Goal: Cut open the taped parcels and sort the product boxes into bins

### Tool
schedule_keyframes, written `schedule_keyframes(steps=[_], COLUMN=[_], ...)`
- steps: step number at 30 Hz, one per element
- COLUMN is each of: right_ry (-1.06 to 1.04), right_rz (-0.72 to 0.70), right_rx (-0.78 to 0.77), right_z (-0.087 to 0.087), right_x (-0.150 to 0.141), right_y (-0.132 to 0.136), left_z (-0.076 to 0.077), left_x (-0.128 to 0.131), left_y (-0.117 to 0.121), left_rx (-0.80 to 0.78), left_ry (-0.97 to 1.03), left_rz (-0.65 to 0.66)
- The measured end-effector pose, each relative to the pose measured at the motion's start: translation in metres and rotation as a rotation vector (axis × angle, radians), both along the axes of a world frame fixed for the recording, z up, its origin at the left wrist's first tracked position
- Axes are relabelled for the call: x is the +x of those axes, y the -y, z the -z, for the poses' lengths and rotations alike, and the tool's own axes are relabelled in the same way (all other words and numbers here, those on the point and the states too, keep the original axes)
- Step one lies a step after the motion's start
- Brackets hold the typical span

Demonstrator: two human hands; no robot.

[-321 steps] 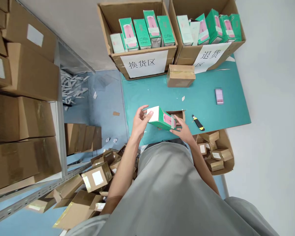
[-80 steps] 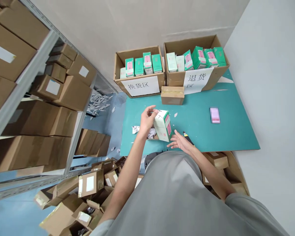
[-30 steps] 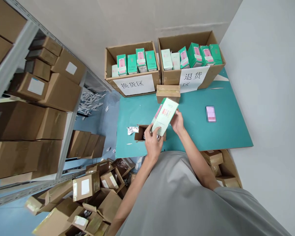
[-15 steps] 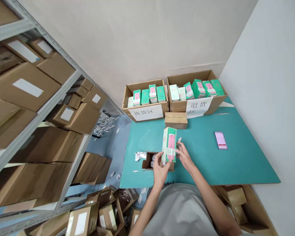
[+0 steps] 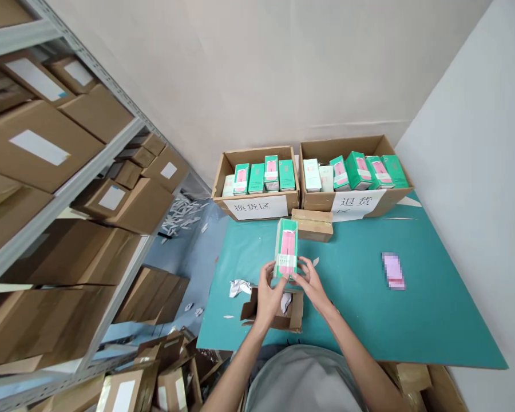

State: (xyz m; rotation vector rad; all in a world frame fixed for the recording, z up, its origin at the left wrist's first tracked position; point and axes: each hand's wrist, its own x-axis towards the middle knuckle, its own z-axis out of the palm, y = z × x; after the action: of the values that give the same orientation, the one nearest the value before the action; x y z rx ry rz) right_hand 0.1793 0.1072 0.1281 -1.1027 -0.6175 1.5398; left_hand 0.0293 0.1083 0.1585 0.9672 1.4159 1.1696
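Observation:
Upright between my two hands is a green product box (image 5: pixel 287 246) with a pink picture on its front and a pale band low down. My left hand (image 5: pixel 271 289) is closed on its lower left side, thumb across the front. On the lower right my right hand (image 5: pixel 312 283) grips the same box with thumb and fingers. Below them stands an opened cardboard carton (image 5: pixel 294 320) with crumpled paper (image 5: pixel 285 302) inside, partly hidden by my left forearm. Another piece of crumpled white paper (image 5: pixel 240 287) lies beside the carton.
Two cardboard bins (image 5: pixel 264 207) with handwritten paper signs stand at the table's back, holding several green boxes. In front of them sits a closed small carton (image 5: pixel 312 226). A pixelated pink item (image 5: pixel 393 271) lies on the right. Shelves (image 5: pixel 129 137) full of cartons rise on the left.
My right hand has moved in from beside the box and now grips it. The box has come slightly left, off the carton, so more of the carton's inside shows. My view has shifted.

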Motion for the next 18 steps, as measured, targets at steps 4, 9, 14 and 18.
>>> schedule_keyframes(steps=[4,9,14,18], right_ry=[-0.005,0.032,0.17,0.387], right_rz=[-0.064,-0.179,-0.239,-0.283], right_rx=[0.112,0.303,0.503,0.536], right_z=[-0.008,-0.02,-0.029,-0.033], right_x=[-0.032,-0.096,-0.167,-0.207], right_y=[-0.07,-0.17,-0.26,-0.322], left_z=[-0.019,-0.036,-0.042,-0.042], left_x=[-0.026,-0.077,-0.134,-0.171], left_y=[-0.054,-0.131,-0.215,-0.281], left_rx=[0.102,0.227,0.345,0.369], left_ry=[-0.042,-0.255,-0.311,-0.429], left_rz=[-0.108,-0.257,-0.3,-0.282])
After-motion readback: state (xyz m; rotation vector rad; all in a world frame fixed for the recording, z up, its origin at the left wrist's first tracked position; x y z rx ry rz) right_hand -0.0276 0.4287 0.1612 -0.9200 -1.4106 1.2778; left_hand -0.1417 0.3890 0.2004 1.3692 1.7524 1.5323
